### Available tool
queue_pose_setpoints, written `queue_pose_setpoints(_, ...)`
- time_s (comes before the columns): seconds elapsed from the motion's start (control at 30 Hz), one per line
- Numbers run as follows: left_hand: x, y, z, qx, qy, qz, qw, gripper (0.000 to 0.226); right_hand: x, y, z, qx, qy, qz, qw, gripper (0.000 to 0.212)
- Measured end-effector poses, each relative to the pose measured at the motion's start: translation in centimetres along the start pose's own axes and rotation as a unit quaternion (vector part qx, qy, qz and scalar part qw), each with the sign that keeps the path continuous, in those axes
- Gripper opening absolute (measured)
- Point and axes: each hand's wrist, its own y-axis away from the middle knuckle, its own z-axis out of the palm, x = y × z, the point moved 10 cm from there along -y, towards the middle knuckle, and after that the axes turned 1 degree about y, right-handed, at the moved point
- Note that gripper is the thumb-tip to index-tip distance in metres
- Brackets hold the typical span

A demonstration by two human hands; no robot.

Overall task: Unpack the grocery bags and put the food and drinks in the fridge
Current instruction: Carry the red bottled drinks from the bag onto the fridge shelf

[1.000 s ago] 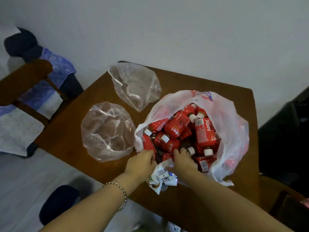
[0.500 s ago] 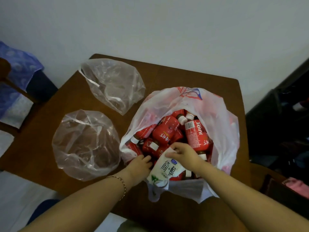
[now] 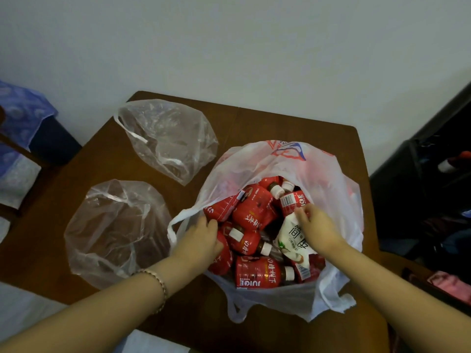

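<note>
- Blue patterned cloth (image 3: pixel 21 115) hangs over furniture at the far left edge, off the counter.
- Brown wood makes up the counter (image 3: pixel 280 123), which stands against a pale wall.
- A clear plastic bag (image 3: pixel 114 233) lies crumpled and open on the counter's near left part; it looks to hold nothing.
- A second clear bag (image 3: pixel 168 141) lies behind it, nearer the wall, just apart from the first.
- The left hand (image 3: pixel 201 240), with a bracelet (image 3: pixel 159 281) on its wrist, reaches into the left side of the white grocery bag (image 3: pixel 331 174). Its fingers curl down among the bottles beside the bag's handle; whether they grip a bottle cannot be told.
- The white grocery bag sits open on the counter's right half, packed with red juice bottles (image 3: pixel 254 215) that lie on their sides, white caps pointing various ways.
- One bottle at the front (image 3: pixel 257 275) shows the word JUICE upside down.
- A white pouch (image 3: pixel 293 240) with a coconut picture lies on top of the bottles, inside the bag.
- The right hand (image 3: pixel 318 230) pinches the pouch's upper end with curled fingers.
- Dark furniture fills the right edge, with a pink cloth (image 3: pixel 448 284) low down.
</note>
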Motion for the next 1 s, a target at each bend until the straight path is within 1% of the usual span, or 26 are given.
queue_pose_setpoints(0.07,0.9,0.6,-0.5,0.026,0.009,-0.01,1.0,0.022,0.0,-0.1,0.8,-0.017,0.017,0.003,1.0,0.031)
queue_pose_setpoints(0.13,1.0,0.5,-0.4,0.037,-0.019,-0.026,0.999,0.023,0.3,-0.2,1.5,-0.035,0.03,0.009,0.999,0.026)
queue_pose_setpoints(0.2,0.8,-0.2,0.4,0.008,-0.03,-0.042,0.999,0.025,0.4,-0.3,1.7,-0.044,0.039,0.012,0.998,0.024)
queue_pose_setpoints(0.23,0.7,-0.6,1.2,-0.02,-0.022,-0.048,0.998,0.029,0.4,-0.3,1.8,-0.047,0.038,0.013,0.998,0.023)
queue_pose_setpoints(0.3,0.6,-1.2,2.8,-0.077,0.0,-0.06,0.995,0.051,0.4,-0.4,1.9,-0.054,0.039,0.019,0.998,0.023)
queue_pose_setpoints(0.37,0.7,-2.0,3.7,-0.103,0.01,-0.077,0.992,0.069,0.3,-0.4,2.3,-0.065,0.037,0.023,0.997,0.022)
queue_pose_setpoints(0.4,0.9,-2.4,3.8,-0.101,0.013,-0.085,0.991,0.072,0.3,-0.4,2.5,-0.069,0.037,0.025,0.997,0.021)
queue_pose_setpoints(0.5,1.6,-3.6,3.7,-0.065,0.021,-0.105,0.992,0.066,0.7,-0.3,3.1,-0.075,0.036,0.028,0.996,0.02)
queue_pose_setpoints(0.57,2.0,-4.1,3.5,-0.046,0.01,-0.109,0.993,0.058,0.8,-0.4,3.2,-0.072,0.034,0.028,0.996,0.026)
queue_pose_setpoints(0.67,1.9,-4.2,3.2,-0.041,0.017,-0.113,0.993,0.043,0.5,-0.6,3.6,-0.071,0.041,0.02,0.996,0.032)
queue_pose_setpoints(0.77,1.3,-3.9,2.9,-0.049,0.029,-0.122,0.991,0.03,0.2,-0.4,3.9,-0.073,0.034,0.016,0.997,0.033)
queue_pose_setpoints(0.9,0.7,-2.8,2.1,-0.035,0.048,-0.122,0.991,0.03,0.6,-0.3,4.0,-0.083,0.029,0.021,0.996,0.033)
queue_pose_setpoints(1.0,0.7,-2.1,-0.1,-0.001,0.013,-0.098,0.995,0.034,0.4,-0.5,4.2,-0.089,0.038,0.019,0.995,0.033)
